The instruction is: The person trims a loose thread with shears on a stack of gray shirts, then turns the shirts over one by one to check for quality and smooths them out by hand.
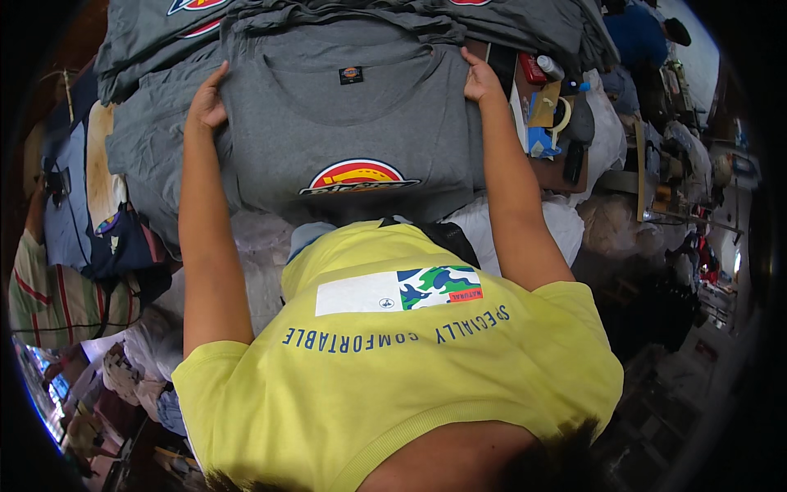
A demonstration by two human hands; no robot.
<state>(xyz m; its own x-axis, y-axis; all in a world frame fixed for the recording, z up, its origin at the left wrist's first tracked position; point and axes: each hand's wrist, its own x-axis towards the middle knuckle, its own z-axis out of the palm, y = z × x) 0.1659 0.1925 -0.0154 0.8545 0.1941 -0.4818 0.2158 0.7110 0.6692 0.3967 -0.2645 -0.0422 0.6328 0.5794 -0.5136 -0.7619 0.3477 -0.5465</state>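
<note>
A grey T-shirt lies spread in front of me, its neckline on the far side and a dark label inside the collar. On its chest is a red, yellow, white and blue print. My left hand is closed on the shirt's left edge near the shoulder. Level with it on the opposite side, my right hand grips the right shoulder edge. The fingertips of both hands are partly hidden by the cloth. More grey shirts lie beneath and beyond this one.
Right of the shirts, a table holds a red can, a silver can, a tape roll and a blue packet. White plastic hangs at the near edge. At left lie dark blue cloth and a striped cloth.
</note>
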